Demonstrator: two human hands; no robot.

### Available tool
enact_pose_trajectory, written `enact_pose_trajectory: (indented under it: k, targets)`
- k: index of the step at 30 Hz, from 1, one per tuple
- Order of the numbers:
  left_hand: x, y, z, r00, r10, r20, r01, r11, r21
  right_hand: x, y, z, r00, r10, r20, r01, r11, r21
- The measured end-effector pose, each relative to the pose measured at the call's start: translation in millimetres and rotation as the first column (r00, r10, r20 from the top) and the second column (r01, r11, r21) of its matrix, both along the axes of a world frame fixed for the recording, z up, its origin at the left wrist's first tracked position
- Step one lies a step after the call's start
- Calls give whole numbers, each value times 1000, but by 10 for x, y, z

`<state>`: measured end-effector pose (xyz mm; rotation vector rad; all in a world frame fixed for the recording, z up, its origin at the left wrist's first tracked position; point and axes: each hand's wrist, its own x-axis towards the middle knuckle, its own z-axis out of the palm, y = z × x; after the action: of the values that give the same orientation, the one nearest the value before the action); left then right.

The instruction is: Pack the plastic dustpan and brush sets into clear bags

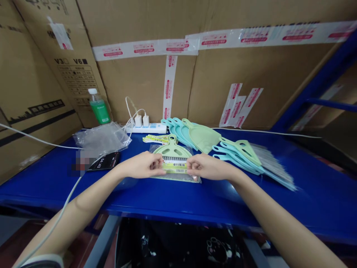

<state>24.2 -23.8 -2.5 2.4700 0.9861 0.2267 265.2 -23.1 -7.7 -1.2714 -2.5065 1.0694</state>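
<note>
A light green dustpan-and-brush set (172, 149) lies in front of me, partly inside a clear plastic bag (196, 180). Across its brush bristles runs a yellow-green label strip (178, 166) with printed characters. My left hand (145, 164) pinches the label's left end between thumb and fingers. At the other end, my right hand (206, 166) is closed on the label's edge, its fingertips close to the bag. More label strips (156, 139) lie just behind the set.
Behind are stacked blue and green dustpans (205, 137); to the right, several brushes (242, 154). Clear bags (103, 138), a phone-like black screen (107, 162), a green bottle (99, 108) and a power strip (150, 128) with cables occupy the left and back of the blue table (134, 203).
</note>
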Motion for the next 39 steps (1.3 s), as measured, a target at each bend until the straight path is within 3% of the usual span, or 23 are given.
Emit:
enact_pose_trajectory:
  k: [7,12,19,30,36,39]
  targets:
    - [-3,58,-39,996,-45,-78,53,993,107,20,12,7,998,-66,-5,66,997,-25]
    - [7,65,-40,995,-48,-88,60,988,144,29,25,23,989,-146,-6,143,960,243]
    - [55,15,-58,988,71,-136,-43,978,202,-54,27,-40,978,-207,20,187,919,348]
    - [74,-39,-88,939,245,-242,-156,929,337,-54,72,-81,979,-201,43,177,930,323]
    - [68,-44,-64,909,242,-341,-40,862,506,-33,52,-79,985,-159,70,126,930,344]
    - [96,-56,-88,921,97,-379,133,833,536,-38,32,-74,985,-124,123,73,931,358]
